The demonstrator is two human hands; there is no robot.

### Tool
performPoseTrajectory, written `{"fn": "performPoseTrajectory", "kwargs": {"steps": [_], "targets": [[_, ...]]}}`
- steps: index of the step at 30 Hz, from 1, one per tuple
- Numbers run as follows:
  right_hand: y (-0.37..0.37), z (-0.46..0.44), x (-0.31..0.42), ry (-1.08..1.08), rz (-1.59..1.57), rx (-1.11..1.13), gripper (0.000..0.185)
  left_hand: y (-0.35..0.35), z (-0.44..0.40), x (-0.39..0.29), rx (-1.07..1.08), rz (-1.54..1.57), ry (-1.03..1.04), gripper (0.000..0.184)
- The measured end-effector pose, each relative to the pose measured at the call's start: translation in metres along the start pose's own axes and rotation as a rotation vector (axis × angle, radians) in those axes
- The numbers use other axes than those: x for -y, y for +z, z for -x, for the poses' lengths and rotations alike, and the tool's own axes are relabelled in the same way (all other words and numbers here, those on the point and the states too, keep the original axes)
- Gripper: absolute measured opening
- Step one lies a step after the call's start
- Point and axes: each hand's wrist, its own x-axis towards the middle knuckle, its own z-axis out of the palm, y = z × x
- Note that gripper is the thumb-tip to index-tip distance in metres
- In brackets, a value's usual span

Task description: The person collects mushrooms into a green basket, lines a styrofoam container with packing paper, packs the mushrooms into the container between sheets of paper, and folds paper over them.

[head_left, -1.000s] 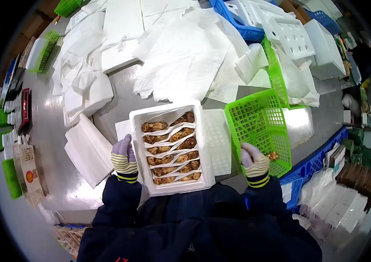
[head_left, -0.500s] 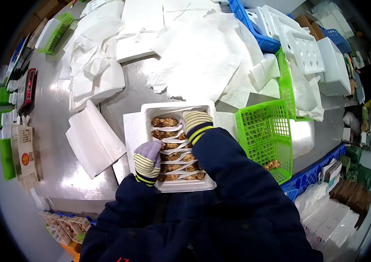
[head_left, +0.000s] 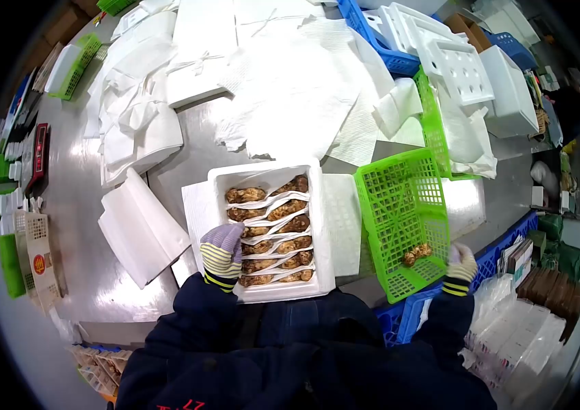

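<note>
A white foam box (head_left: 326, 219) holds two columns of brown-and-cream mushrooms (head_left: 293, 224), with folded white paper strips (head_left: 262, 212) between the rows. My left hand (head_left: 221, 247), in a striped knit glove, rests over the box's left rim with its fingers closed; what they hold, if anything, is hidden. To the right, my gloved right hand (head_left: 461, 268) is at the right rim of a green plastic basket (head_left: 389, 205), fingers curled against the edge and slightly blurred. Inside that basket, near its front, lie a few mushrooms (head_left: 416, 254).
White paper sheets (head_left: 303, 89) cover the back of the metal table (head_left: 71, 253). Folded paper (head_left: 143, 229) lies left of the box. Foam boxes and lids (head_left: 464, 75) are stacked at the back right. A blue crate (head_left: 399, 321) stands at the front right, below the basket.
My right hand has left the box's upper right corner, where a mushroom now shows, and moved to the basket's right rim. The basket has turned slightly. My left hand stays at the box's left side.
</note>
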Motion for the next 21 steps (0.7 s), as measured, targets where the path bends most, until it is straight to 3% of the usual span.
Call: {"fn": "performPoseTrajectory", "kwargs": {"steps": [1, 3, 5, 6, 7, 9, 10, 12, 15, 16, 18, 21], "targets": [[-0.031, 0.006, 0.000, 0.153, 0.268, -0.073, 0.029, 0.003, 0.002, 0.002, -0.020, -0.007, 0.016, 0.032], [-0.079, 0.025, -0.095, 0.248, 0.753, -0.095, 0.032, 0.002, 0.002, 0.004, 0.015, -0.002, 0.028, 0.033], [-0.096, 0.051, -0.121, 0.571, 0.861, 0.059, 0.023, 0.004, 0.002, 0.005, -0.004, -0.012, 0.040, 0.034], [-0.094, 0.058, -0.119, 0.573, 0.861, 0.057, 0.023, 0.004, 0.000, 0.005, 0.010, -0.023, 0.038, 0.034], [-0.090, 0.063, -0.118, 0.803, 0.843, 0.050, 0.034, 0.004, -0.002, 0.005, 0.023, -0.035, 0.037, 0.034], [-0.082, 0.064, -0.090, 0.836, 1.032, 0.274, 0.090, 0.004, -0.009, 0.007, 0.041, -0.025, 0.051, 0.035], [-0.066, 0.058, -0.061, 0.709, 1.103, 0.165, 0.093, 0.006, -0.015, 0.008, 0.027, -0.021, 0.061, 0.036], [-0.049, 0.036, -0.016, 0.221, 0.925, 0.013, 0.090, 0.008, -0.025, 0.009, 0.041, -0.026, 0.049, 0.037], [0.009, 0.008, 0.096, -0.528, 0.391, -0.061, 0.065, 0.007, -0.042, 0.003, 0.076, -0.078, 0.067, 0.036], [0.032, 0.012, 0.145, -0.423, 0.203, 0.073, 0.058, 0.013, -0.040, 0.010, 0.082, -0.067, 0.084, 0.036], [0.080, 0.006, 0.191, -0.817, 0.153, 0.250, 0.051, 0.020, -0.039, 0.019, 0.086, -0.104, 0.141, 0.038], [0.156, 0.013, 0.246, -0.871, 0.107, 0.513, 0.052, 0.023, -0.037, 0.019, 0.144, -0.179, 0.147, 0.039]]}}
